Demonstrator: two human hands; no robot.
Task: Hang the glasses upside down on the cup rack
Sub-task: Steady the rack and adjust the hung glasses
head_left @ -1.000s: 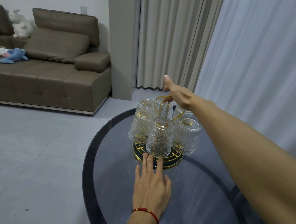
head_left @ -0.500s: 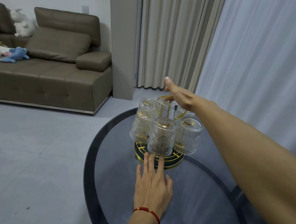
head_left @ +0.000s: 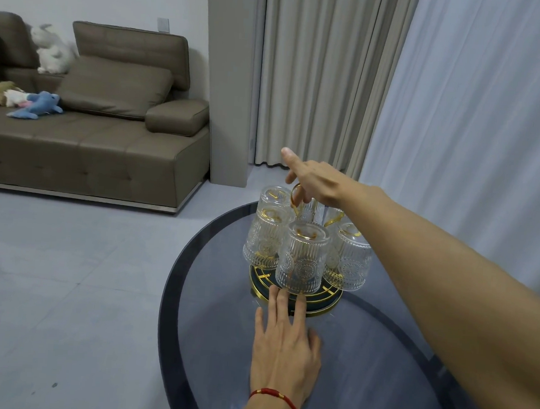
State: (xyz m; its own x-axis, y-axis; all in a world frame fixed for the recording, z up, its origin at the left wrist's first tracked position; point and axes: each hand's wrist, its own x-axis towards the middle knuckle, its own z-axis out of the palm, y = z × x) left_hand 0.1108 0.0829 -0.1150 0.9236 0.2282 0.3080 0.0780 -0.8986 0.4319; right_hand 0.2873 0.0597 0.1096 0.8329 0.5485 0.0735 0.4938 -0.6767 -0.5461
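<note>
A cup rack with a round dark, gold-rimmed base (head_left: pixel 327 304) and a gold loop handle (head_left: pixel 293 199) stands on the glass table. Several ribbed clear glasses hang upside down on it: one in front (head_left: pixel 303 261), one at the left (head_left: pixel 264 239), one at the right (head_left: pixel 351 261), others behind. My left hand (head_left: pixel 284 349) lies flat on the table, its fingertips resting on the base's front edge. My right hand (head_left: pixel 318 182) reaches over the rack's top, thumb sticking out; its fingers hang down behind the loop, partly hidden.
The round dark-rimmed glass table (head_left: pixel 377 387) stands on a grey tiled floor. A brown sofa (head_left: pixel 90 147) with soft toys is at the back left. Curtains (head_left: pixel 475 123) hang close behind and to the right of the table.
Both hands stay almost where they were. My right hand's fingers have dipped slightly toward the gold loop; the view has shifted a little.
</note>
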